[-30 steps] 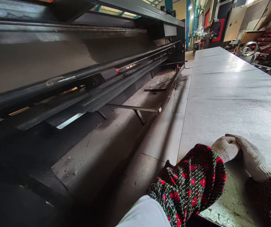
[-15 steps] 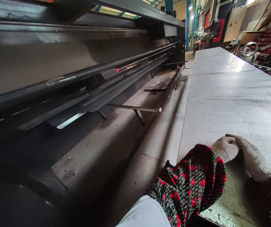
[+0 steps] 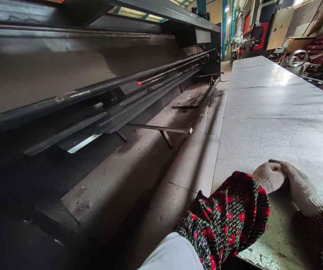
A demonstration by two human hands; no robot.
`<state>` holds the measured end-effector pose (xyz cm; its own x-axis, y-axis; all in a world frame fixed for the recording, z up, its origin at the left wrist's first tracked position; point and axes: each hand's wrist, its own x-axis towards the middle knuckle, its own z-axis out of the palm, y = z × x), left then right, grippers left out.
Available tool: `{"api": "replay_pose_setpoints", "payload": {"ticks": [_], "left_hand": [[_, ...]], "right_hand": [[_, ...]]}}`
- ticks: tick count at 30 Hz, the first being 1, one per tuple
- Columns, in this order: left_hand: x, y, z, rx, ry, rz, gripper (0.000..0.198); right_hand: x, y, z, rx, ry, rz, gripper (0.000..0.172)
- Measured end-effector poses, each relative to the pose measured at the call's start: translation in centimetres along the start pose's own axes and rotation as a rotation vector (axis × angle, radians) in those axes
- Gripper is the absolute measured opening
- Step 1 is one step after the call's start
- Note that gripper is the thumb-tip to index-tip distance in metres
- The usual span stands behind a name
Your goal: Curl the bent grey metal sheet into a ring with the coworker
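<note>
From the head view, this looked like a pause: the knit-gloved left hand (image 3: 268, 177) and right hand (image 3: 304, 189) met at the near end of the sheet (image 3: 265, 123). Whether their fingers gripped anything, I couldn't tell. Any reach called for parting them. The sheet — long, flat, scuffed grey metal — lay beside a dark machine (image 3: 150, 105).

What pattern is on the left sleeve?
The left sleeve has red shapes, some heart-like, on a speckled dark ground; head view shows it best.

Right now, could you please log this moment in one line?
left hand: gloved, against right hand | right hand: gloved | metal sheet: flat, by both hands | dark machine: left of sheet
</note>
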<state>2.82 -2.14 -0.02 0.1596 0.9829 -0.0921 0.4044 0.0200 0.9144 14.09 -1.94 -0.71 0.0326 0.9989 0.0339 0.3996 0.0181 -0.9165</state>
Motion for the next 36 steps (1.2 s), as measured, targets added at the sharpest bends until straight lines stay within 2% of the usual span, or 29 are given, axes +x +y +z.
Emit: {"api": "replay_pose_setpoints", "payload": {"ticks": [5,13,27,36], "left_hand": [[-0.1,0.5,-0.3,0.001,-0.015,-0.033,0.035],[0.2,-0.4,0.3,-0.014,0.013,0.020,0.037],[0.3,-0.3,0.2,-0.011,-0.006,-0.005,0.033],[0.4,-0.7,0.5,-0.028,0.015,0.028,0.036]], "right_hand": [[0.0,-0.2,0.1,0.034,-0.003,0.016,0.039],[0.1,0.2,-0.1,0.043,-0.019,-0.018,0.039],[-0.2,-0.6,0.0,0.013,-0.014,0.007,0.040],[-0.1,-0.3,0.1,0.027,-0.008,0.005,0.039]]}}
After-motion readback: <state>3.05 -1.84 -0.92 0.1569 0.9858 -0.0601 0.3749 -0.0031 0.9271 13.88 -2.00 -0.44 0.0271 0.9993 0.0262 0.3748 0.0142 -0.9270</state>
